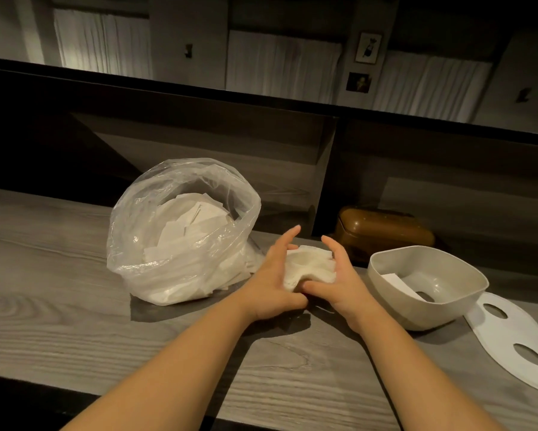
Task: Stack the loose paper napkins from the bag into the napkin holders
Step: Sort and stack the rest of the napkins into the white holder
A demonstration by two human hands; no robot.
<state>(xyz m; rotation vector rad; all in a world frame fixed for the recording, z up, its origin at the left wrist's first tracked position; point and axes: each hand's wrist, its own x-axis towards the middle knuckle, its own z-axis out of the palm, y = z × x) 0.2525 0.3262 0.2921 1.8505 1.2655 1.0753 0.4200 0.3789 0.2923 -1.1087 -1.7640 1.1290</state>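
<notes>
Holding a small stack of white paper napkins (308, 269) between both hands, you have it just above the grey wood-grain tabletop (59, 290), right beside the bag. Your left hand (273, 275) cups the stack's left side, fingers (287, 236) stretched almost straight along its far edge and thumb tucked under the near corner. Your right hand (342, 275) presses in from the right, fingers curled over the far side and thumb laid across the near edge, so the napkins are squeezed between your two palms and bulge slightly in the middle.

The clear plastic bag (183, 231) stands open to your left, slumped on the tabletop, with many more loose napkins (193, 225) heaped untidily inside; its lower right side almost touches your left hand.

To your right sits a pale, rounded-square napkin holder (429, 281), open side up, with an oval slot in its base and one white sheet (398, 283) leaning against its inner left wall. A flat white lid (516, 337) with two oval cutouts lies on the tabletop, partly tucked under the holder's right side. Behind the holder, against the dark back panel, rests a brown lidded box (382, 228).
</notes>
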